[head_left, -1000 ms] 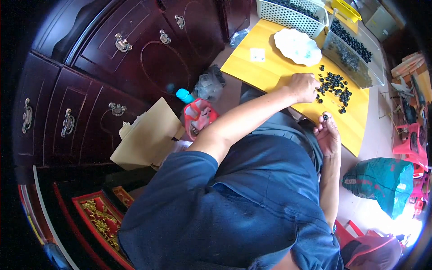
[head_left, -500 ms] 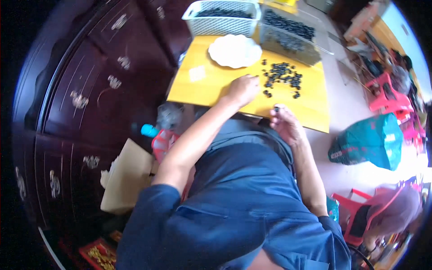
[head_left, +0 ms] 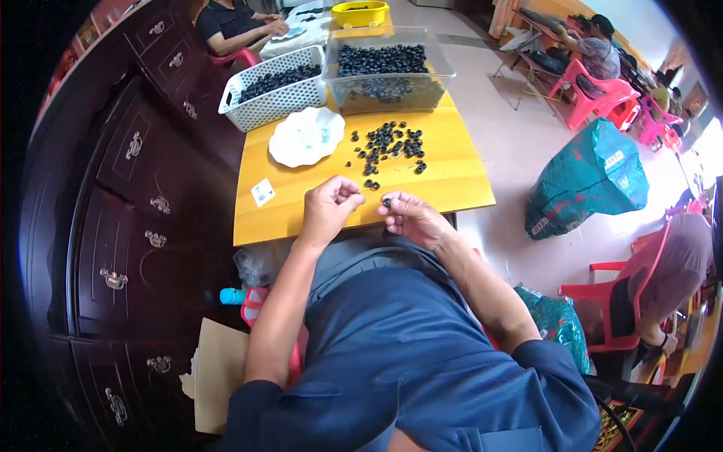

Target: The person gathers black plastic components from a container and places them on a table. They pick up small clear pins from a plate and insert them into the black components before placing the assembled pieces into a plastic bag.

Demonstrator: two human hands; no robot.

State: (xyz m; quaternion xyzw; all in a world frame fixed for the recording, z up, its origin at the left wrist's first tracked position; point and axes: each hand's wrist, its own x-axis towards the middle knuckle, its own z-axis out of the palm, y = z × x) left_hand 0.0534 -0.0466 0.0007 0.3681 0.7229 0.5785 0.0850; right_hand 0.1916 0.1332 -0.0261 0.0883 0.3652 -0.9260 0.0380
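My right hand (head_left: 418,220) is held over the table's front edge, pinching a small black round part (head_left: 387,202) between thumb and fingertips. Close to it on the left, my left hand (head_left: 325,211) has its fingers curled and thumb pressed to the forefinger. Anything in that pinch is too small to make out. Just beyond both hands, a loose pile of small black round parts (head_left: 388,143) is scattered on the yellow tabletop (head_left: 290,215). A white scalloped plate (head_left: 290,143) lies to the left of the pile, with faint bluish marks on it.
Behind the pile stand a clear plastic bin (head_left: 392,90) and a white perforated basket (head_left: 260,109), both holding black parts. A small white card (head_left: 262,192) lies at left. Dark drawers (head_left: 113,211) line the left side. Green bags (head_left: 591,181) and people seated on pink chairs are around.
My left hand has come back from the pile's left edge toward my right hand. The right still pinches the black part near the table edge. The view has shifted, showing more of the room.
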